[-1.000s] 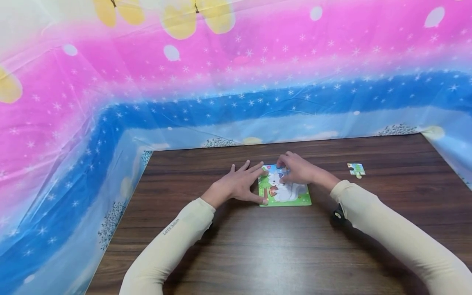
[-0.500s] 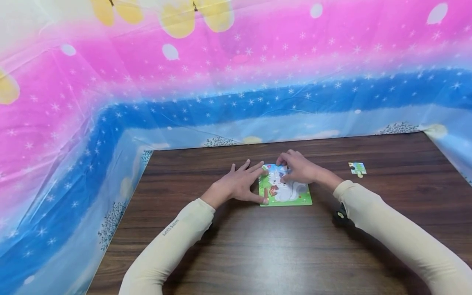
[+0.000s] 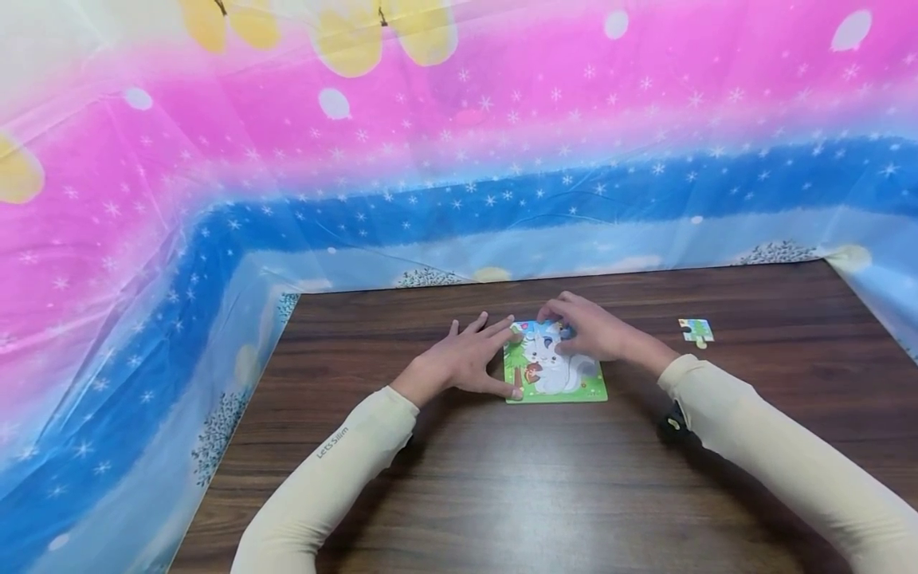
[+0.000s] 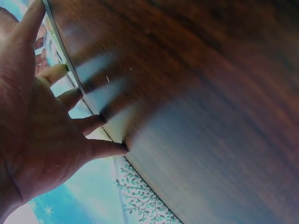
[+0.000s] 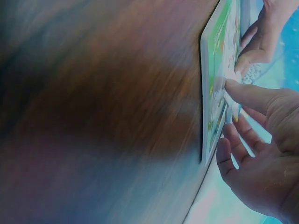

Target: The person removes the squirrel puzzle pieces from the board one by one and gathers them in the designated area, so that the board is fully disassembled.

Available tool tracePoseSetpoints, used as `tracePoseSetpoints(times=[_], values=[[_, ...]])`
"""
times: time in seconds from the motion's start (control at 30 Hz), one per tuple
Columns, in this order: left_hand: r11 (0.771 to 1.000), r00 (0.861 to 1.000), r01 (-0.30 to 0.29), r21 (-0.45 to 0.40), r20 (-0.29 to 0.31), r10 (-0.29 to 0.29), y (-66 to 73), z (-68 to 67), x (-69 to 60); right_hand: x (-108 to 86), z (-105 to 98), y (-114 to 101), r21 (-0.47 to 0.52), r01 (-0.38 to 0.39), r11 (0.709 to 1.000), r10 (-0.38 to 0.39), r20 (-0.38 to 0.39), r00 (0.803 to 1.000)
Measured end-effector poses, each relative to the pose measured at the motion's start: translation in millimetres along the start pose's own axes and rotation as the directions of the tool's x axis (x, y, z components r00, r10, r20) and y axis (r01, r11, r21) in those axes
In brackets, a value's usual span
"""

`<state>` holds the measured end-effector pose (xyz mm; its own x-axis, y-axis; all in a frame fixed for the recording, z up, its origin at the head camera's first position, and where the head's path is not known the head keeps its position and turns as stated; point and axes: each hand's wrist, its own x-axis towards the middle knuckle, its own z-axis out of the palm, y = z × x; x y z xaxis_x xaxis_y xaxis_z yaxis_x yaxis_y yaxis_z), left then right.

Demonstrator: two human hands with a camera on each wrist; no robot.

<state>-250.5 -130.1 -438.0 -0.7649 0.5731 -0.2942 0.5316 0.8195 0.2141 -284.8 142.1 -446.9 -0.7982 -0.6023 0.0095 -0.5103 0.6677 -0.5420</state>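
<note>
A square jigsaw puzzle point(image 3: 566, 392) with a white squirrel on green grass lies flat on the wooden table. My left hand point(image 3: 462, 359) is spread, its fingertips and thumb resting on the puzzle's left side. Over the upper right part of the puzzle, my right hand point(image 3: 591, 328) pinches a puzzle piece between thumb and fingers. In the right wrist view that puzzle piece point(image 5: 232, 105) is tilted up from the board, its edge pale. The right hand covers the board's upper right corner. In the left wrist view, the left hand's fingers point(image 4: 88, 125) look straight and apart.
A loose puzzle piece point(image 3: 697, 330) with a green tree lies to the right of the puzzle. The dark wooden table point(image 3: 459, 478) backs onto a pink and blue patterned cloth point(image 3: 459, 159), which also hangs along both sides.
My right hand has shifted slightly to the right over the puzzle, and more of the squirrel's head shows. My left hand stays where it was.
</note>
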Motion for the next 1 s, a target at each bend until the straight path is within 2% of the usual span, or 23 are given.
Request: tracePoseSetpoints(times=[0.23, 0.37, 0.6, 0.77, 1.0], values=[[1.000, 1.000, -0.002, 0.021, -0.004, 0.002, -1.2, -0.6, 0.6, 2.1, -4.3, -0.1, -0.067, 0.047, 0.997, -0.048, -0.011, 0.999], [1.000, 1.000, -0.003, 0.018, 0.000, 0.003, -0.8, -0.5, 0.5, 2.3, -4.1, 0.4, -0.089, 0.037, 0.995, -0.036, 0.012, 0.999], [1.000, 1.000, 0.004, 0.019, 0.006, -0.004, 0.6, 0.1, -0.1, 2.9, -4.6, 4.3, -0.049, -0.003, 0.999, 0.007, 0.089, 0.996], [1.000, 1.000, 0.006, 0.022, 0.005, -0.006, 1.6, -1.0, -0.2, 5.1, -7.2, 4.0, -0.015, -0.004, 1.000, 0.006, 0.103, 0.995], [1.000, 1.000, 0.008, 0.020, 0.011, -0.008, 1.3, -0.8, -0.9, 6.8, -7.6, 3.9, -0.015, -0.009, 1.000, 0.010, 0.102, 0.995]])
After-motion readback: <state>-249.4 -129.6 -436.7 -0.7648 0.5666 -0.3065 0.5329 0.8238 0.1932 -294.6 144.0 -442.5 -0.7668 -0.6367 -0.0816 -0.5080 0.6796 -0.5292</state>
